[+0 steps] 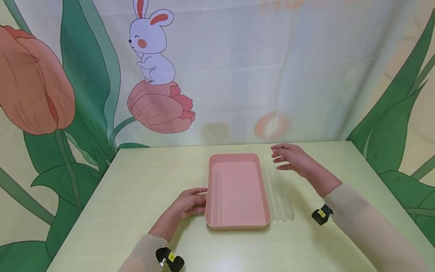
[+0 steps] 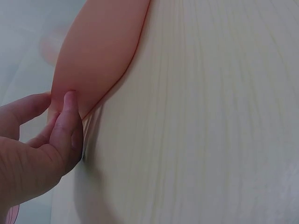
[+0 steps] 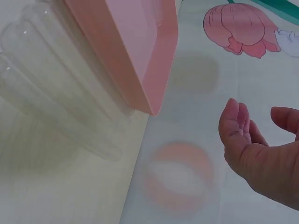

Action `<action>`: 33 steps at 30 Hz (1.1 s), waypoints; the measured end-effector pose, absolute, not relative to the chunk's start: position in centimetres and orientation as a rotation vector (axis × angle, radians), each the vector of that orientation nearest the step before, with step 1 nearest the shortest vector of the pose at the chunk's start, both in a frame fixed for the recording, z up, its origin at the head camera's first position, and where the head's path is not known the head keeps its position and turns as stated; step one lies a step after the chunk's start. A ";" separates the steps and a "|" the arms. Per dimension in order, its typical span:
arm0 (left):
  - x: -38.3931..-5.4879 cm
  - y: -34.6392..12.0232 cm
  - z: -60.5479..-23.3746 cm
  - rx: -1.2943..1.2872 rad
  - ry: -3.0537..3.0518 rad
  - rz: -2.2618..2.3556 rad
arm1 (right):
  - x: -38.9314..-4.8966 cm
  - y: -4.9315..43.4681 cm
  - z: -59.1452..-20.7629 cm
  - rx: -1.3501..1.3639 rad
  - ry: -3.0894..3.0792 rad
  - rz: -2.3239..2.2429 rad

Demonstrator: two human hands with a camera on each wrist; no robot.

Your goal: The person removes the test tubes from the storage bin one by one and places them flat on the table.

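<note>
A pink rectangular tray [image 1: 238, 192] lies on the table, with clear tube shapes [image 1: 218, 198] faintly visible along its inner left side. My left hand [image 1: 190, 202] is at the tray's left side, fingertips touching its outer wall; in the left wrist view the thumb [image 2: 70, 105] rests against that wall. Several clear round-ended tubes [image 1: 281, 200] lie side by side just right of the tray. My right hand [image 1: 290, 156] is raised near the tubes' far ends, holding nothing, its fingers loosely bent and the thumb apart. The right wrist view shows the same tubes [image 3: 60, 88] beside the tray.
The pale wood-grain table [image 1: 153, 173] has its back edge against a white cloth [image 1: 231, 56] printed with a rabbit and tulips. Large printed green leaves [image 1: 391, 132] flank it on the right. A small black device [image 1: 322, 214] is strapped at each wrist.
</note>
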State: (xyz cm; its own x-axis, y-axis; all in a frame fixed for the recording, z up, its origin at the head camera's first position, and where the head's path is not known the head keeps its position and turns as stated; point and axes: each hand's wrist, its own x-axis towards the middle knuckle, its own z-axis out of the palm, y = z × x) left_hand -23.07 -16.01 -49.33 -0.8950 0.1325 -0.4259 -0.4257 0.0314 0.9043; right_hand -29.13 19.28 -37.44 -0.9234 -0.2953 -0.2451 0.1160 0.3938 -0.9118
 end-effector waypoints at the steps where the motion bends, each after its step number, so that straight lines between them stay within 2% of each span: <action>1: -23.1 -16.0 -49.3 -0.298 1.921 1.920 | -29.1 19.0 -37.3 -0.161 2.284 -1.540; 15: -23.0 -16.0 -49.2 -0.290 1.913 1.930 | -30.0 15.4 -36.2 -0.279 2.142 -1.441; 33: -23.0 -16.1 -49.3 -0.282 1.919 1.917 | -31.3 10.8 -39.2 -0.163 1.919 -1.507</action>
State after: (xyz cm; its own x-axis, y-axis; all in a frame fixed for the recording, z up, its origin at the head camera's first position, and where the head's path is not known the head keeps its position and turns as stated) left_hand -23.02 -16.09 -49.27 -0.8951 0.1434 -0.4222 -0.4221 0.0330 0.9060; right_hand -31.29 10.80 -39.22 -0.7593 -0.4876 -0.4311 0.3030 0.3213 -0.8972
